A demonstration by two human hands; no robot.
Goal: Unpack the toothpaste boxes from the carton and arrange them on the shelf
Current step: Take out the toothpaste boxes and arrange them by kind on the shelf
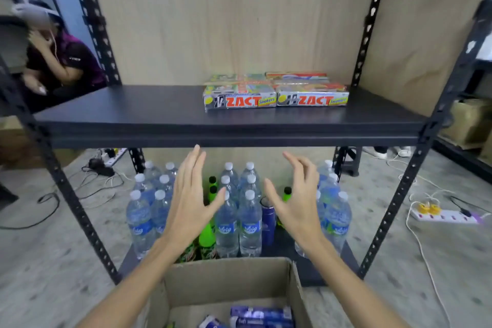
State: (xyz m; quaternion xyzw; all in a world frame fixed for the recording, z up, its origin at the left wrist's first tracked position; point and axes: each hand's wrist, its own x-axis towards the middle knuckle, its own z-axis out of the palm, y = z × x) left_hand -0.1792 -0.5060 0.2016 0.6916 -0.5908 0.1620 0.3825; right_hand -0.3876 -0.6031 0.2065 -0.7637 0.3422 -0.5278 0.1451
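— What are the hands doing?

— Both are hovering empty in the air, below the front edge of the dark grey metal shelf board (pixel 165 114). The left hand (pixel 190 194) is spreading flat with its fingers straight and apart; the right hand (pixel 298 194) is curling its fingers loosely, gripping nothing. The palms are facing each other, well apart.

— Where are the toothpaste boxes sitting?

— Two silver toothpaste boxes with red "ZACT" lettering (pixel 275 100) are lying end to end near the right half of that shelf board, their long sides facing forward. More packs are lying on top and behind them, with green and red printing, too blurred to read.

— And the carton?

— The open brown cardboard carton (pixel 226 279) is standing below the forearms, at the bottom of the view. Blue toothpaste boxes (pixel 261 315) are lying inside it, toward its right side.

— Anything on the lower level?

— Clear plastic water bottles with white caps and blue labels (pixel 249 221) are standing in rows, with green bottles (pixel 207 234) and a dark blue can (pixel 267 221) between them.

— Anyone else around?

— A person in a dark purple top (pixel 61 58) is sitting at the left, behind the rack. A white power strip (pixel 447 217) is lying on the floor at the right.
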